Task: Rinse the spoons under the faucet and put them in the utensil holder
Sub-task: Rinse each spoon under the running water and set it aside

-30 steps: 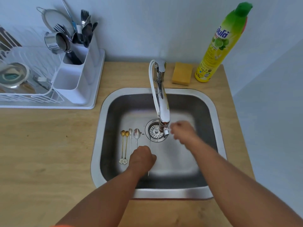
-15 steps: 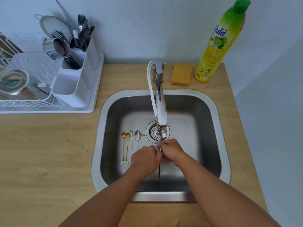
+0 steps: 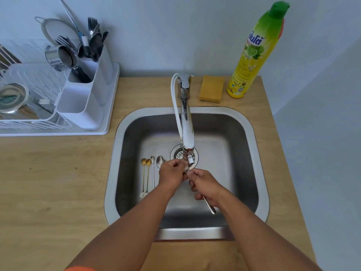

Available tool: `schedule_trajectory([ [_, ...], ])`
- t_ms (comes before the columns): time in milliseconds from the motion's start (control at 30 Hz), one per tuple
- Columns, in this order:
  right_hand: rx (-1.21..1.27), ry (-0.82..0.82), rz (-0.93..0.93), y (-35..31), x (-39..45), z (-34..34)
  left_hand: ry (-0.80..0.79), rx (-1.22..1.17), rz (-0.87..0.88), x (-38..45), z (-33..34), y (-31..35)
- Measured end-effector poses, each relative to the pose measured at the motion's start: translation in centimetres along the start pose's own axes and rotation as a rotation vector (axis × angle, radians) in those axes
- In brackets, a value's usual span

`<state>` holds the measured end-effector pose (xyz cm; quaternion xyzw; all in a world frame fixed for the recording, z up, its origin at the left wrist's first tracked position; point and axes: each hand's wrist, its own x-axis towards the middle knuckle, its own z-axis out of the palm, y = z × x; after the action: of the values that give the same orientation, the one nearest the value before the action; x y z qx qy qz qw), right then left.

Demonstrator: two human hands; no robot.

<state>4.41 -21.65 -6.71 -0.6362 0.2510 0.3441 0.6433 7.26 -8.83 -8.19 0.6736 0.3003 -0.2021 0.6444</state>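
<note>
Head view. Both hands work over the steel sink [image 3: 252, 133], directly below the faucet [image 3: 187, 132] outlet. The right hand [image 3: 205, 185] has its fingers curled round the handle of a silver spoon [image 3: 210, 206]; the handle end projects down and to the right past the palm. The spoon's bowl sits at the outlet, between the two hands. The left hand [image 3: 172, 174] is also curled, with its fingertips pinching or rubbing the bowl — the exact contact is hidden by the fingers. The hands touch each other at the spoon. Whether water is running cannot be told.

Remaining spoons lie on the sink floor, left of the drain [image 3: 176, 154], handles toward the person:
- two gold spoons [image 3: 146, 174] side by side, with white flower-shaped ends;
- a slim silver spoon [image 3: 153, 171] just beside them;
- a broader silver spoon [image 3: 159, 160], its handle covered by the left hand.

The white utensil holder [image 3: 86, 102] stands on the wooden counter [image 3: 48, 182] to the rear left, at the end of a white dish rack [image 3: 23, 122], well apart from the sink. It already holds forks, spoons and a metal cup.

Behind the sink: a yellow sponge [image 3: 211, 90] and, just beside it on the right, a yellow-green dish soap bottle [image 3: 252, 55] standing upright.
</note>
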Motion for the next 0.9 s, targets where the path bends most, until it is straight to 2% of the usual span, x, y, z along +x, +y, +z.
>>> schedule_trajectory([
  [133, 0.019, 0.048, -0.014, 0.2, -0.1, -0.1, 0.068, -0.052, -0.031, -0.7, 0.9, -0.4],
  [467, -0.068, 0.088, -0.052, 0.6, -0.2, -0.6, 0.007, -0.196, -0.088, -0.9, 1.2, -1.4],
  [700, -0.111, 0.085, -0.077, 1.1, -0.5, -0.6, 0.134, -0.210, -0.145, -0.6, 1.5, -1.0],
  [900, -0.093, 0.128, -0.100, 0.6, -0.3, -0.5, 0.006, -0.353, -0.202, -1.3, 1.2, -1.3],
])
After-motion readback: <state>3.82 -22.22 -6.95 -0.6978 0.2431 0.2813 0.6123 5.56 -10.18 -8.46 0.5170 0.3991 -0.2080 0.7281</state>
